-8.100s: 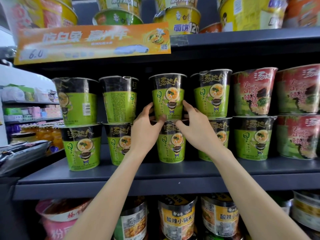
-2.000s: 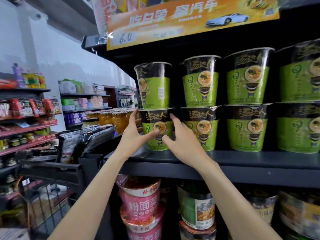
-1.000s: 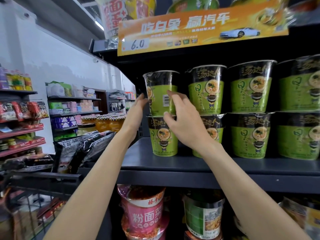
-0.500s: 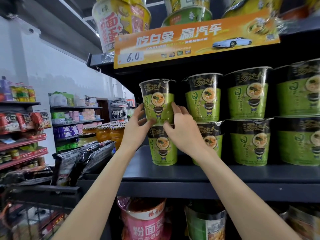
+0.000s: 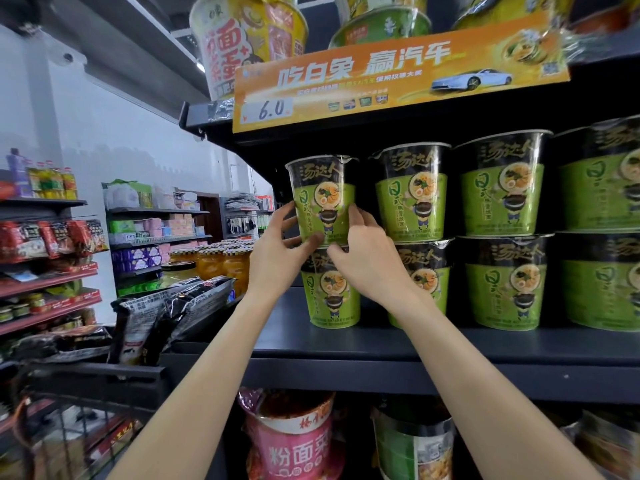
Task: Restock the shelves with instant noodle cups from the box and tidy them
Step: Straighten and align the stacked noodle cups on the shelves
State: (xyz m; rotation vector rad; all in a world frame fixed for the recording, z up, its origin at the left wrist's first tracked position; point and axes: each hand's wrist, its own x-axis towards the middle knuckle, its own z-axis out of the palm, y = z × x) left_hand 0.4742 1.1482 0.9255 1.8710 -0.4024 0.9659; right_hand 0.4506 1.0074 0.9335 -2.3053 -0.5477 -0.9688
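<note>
Green-and-black instant noodle cups stand two high on the dark middle shelf (image 5: 381, 344). The leftmost upper cup (image 5: 323, 188) sits on the leftmost lower cup (image 5: 332, 299), its picture facing out. My left hand (image 5: 277, 254) grips the upper cup's left side near its base, thumb under the front. My right hand (image 5: 363, 261) holds its right side, fingers curled round the lower edge. More green cups (image 5: 502, 188) fill the row to the right.
An orange price banner (image 5: 398, 71) hangs from the shelf above, which carries yellow cups (image 5: 249, 39). Pink cups (image 5: 294, 441) stand on the shelf below. Black snack packets (image 5: 166, 313) lie at the left over a wire basket. Store aisles with jars lie beyond.
Both hands went from the lower left cup to the upper one and turned it; its barcode faced out a second ago, now its picture does. The view tilted up slightly.
</note>
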